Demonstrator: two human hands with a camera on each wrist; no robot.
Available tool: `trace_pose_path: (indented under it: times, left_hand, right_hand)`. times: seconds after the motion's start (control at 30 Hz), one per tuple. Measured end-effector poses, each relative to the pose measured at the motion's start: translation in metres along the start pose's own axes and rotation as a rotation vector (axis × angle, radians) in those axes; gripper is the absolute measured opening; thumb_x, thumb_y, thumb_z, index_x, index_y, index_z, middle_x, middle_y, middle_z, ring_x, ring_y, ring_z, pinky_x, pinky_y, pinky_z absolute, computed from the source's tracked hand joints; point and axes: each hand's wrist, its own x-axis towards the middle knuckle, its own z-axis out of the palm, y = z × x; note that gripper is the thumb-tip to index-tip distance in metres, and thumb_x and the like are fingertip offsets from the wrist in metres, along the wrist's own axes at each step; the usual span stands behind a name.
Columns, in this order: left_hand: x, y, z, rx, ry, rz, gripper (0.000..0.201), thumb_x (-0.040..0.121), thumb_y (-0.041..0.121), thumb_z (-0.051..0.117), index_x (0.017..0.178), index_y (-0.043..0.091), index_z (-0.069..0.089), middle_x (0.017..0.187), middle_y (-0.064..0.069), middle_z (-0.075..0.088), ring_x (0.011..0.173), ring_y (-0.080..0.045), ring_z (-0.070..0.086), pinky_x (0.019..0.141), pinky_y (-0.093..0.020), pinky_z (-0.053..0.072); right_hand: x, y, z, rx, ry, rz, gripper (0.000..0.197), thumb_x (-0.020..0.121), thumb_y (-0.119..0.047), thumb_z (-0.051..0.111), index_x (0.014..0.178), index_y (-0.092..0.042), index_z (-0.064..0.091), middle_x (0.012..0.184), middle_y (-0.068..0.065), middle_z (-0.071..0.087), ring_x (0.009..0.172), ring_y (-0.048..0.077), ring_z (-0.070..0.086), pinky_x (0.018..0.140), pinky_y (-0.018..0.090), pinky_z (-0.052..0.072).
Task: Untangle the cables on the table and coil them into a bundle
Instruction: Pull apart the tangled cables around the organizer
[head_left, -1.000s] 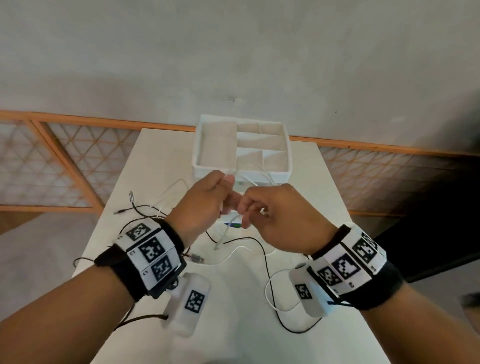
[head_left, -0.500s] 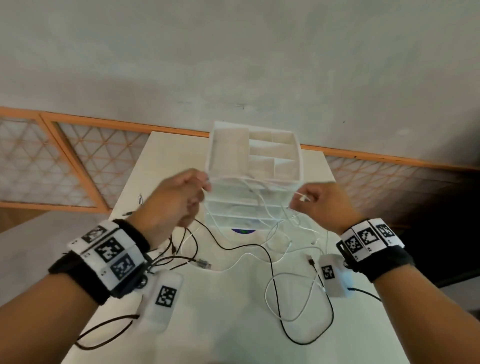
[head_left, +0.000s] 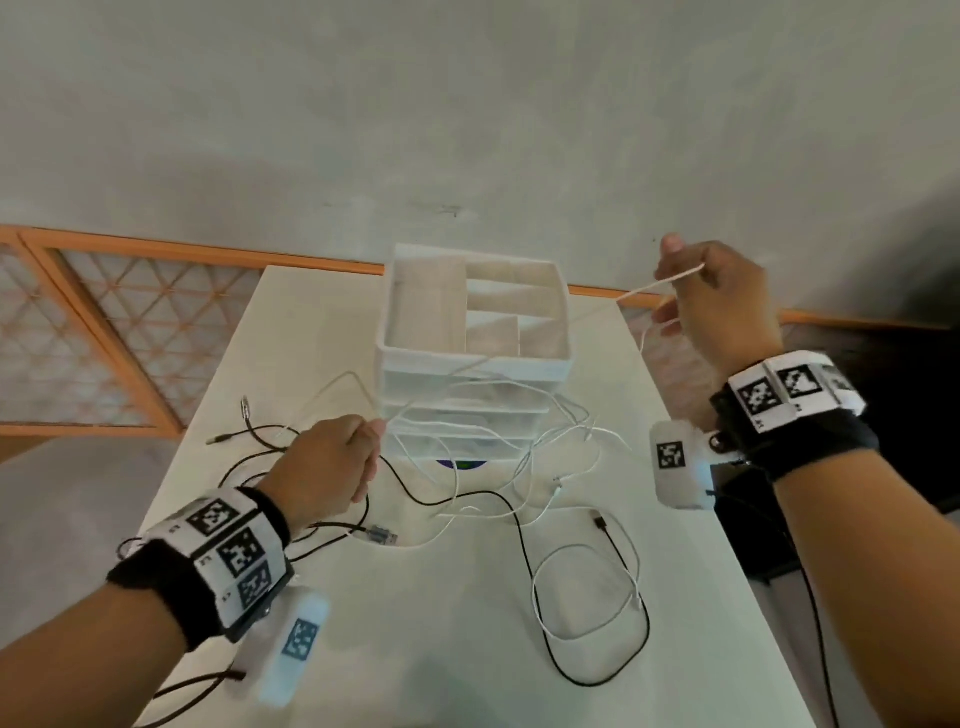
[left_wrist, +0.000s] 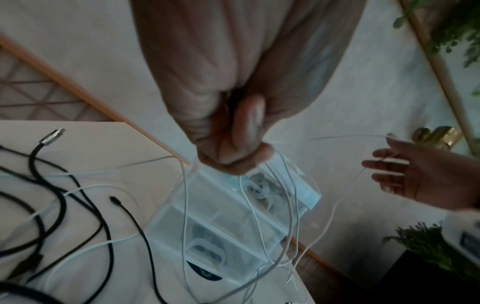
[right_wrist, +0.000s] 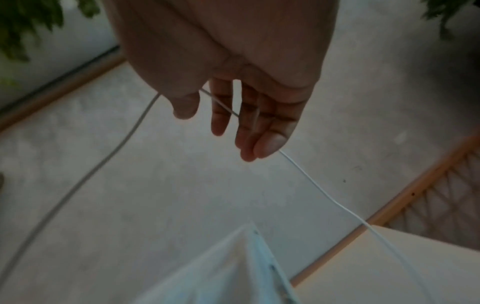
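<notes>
Thin white cables (head_left: 524, 415) and black cables (head_left: 524, 545) lie tangled on the white table (head_left: 415, 665). My left hand (head_left: 371, 441) is a fist just above the table's left middle, gripping several white strands (left_wrist: 185, 205) that hang from it (left_wrist: 233, 162). My right hand (head_left: 675, 291) is raised high at the far right. One white strand (head_left: 639, 291) runs taut from the left fist up across its straight, spread fingers (right_wrist: 221, 115), then drops off behind the thumb. A black plug (head_left: 600, 521) lies loose near the middle.
A white drawer organiser (head_left: 472, 364) with an open compartment top stands at the table's far end, right behind the hanging strands. An orange lattice railing (head_left: 104, 322) runs behind the table. Black cables with metal plugs (head_left: 244, 405) spread at the left.
The hands have moved apart. My right hand rose up and to the right, drawing the white strand taut, while the left fist sank lower and stayed left.
</notes>
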Motion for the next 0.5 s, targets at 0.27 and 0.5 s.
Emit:
trace_pose_path:
  times: [0.27,0.5]
  left_hand:
    - [0.013,-0.004,-0.010,0.095,0.208,0.011,0.045,0.102,0.042,0.041,0.071,0.011,0.049,0.063,-0.001,0.051,0.059,-0.025,0.043,0.063,-0.034,0.034]
    - [0.003,0.019,-0.007,-0.089,0.196,0.165,0.046,0.096,0.050,0.053,0.067,0.015,0.043,0.060,0.000,0.049,0.044,-0.016,0.041,0.046,-0.029,0.027]
  right_hand:
    - [0.016,-0.020,-0.023,0.052,0.124,-0.250,0.024,0.083,-0.065,0.064,0.088,-0.042,0.059,0.109,-0.020,0.066,0.080,0.025,0.072,0.069,0.045,0.060]
    - [0.000,0.098,0.003,-0.566,-0.553,0.351,0.053,0.089,-0.007,0.059,0.138,-0.018,0.047,0.091,0.015,0.070,0.067,0.025,0.064,0.052,0.031,0.051]
